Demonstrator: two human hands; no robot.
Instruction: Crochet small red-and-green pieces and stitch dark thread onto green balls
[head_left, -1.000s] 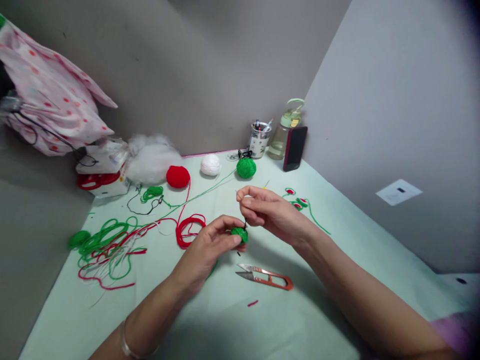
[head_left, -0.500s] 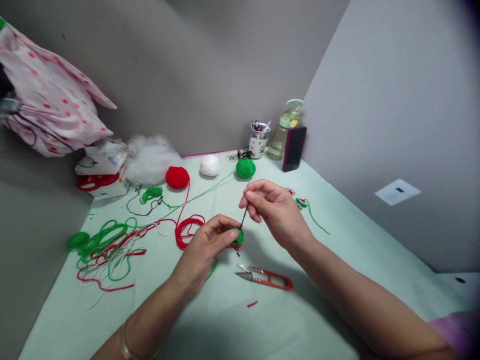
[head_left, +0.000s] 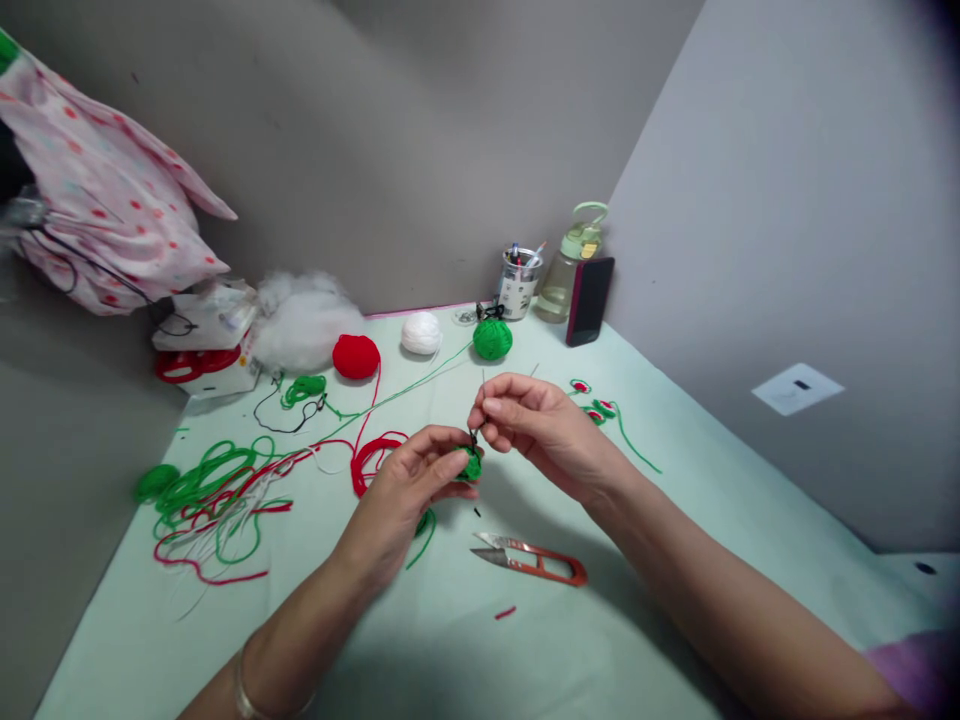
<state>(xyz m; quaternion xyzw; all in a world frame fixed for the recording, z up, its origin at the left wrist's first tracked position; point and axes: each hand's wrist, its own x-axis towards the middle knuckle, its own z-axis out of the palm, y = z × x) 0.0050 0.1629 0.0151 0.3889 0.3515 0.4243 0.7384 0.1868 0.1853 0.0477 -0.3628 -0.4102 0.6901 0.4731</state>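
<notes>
My left hand (head_left: 416, 475) is closed around a small green crocheted piece (head_left: 470, 464), pinching it between thumb and fingers; its far side is hidden. Close above it, my right hand (head_left: 532, 420) is closed in a pinch on a thin needle (head_left: 483, 378), whose end sticks up past the fingertips. A short black thread (head_left: 473, 438) runs between those fingers and the green piece. Below both hands lie orange-handled thread snips (head_left: 551, 568), blades pointing left. A green yarn tail (head_left: 426, 540) hangs beside my left wrist.
Tangled yarn strands (head_left: 217, 480) spread at the left. Behind are a red yarn ball (head_left: 355, 357), white yarn ball (head_left: 421, 333), green yarn ball (head_left: 492, 340) and fluffy stuffing (head_left: 304, 320). A phone (head_left: 590, 302) leans against a bottle (head_left: 556, 285). Small red-and-green pieces (head_left: 600, 411) lie right.
My right hand has come down and left, nearer my left hand, and the black thread between them shows shorter. The green piece has turned a little in my left fingers.
</notes>
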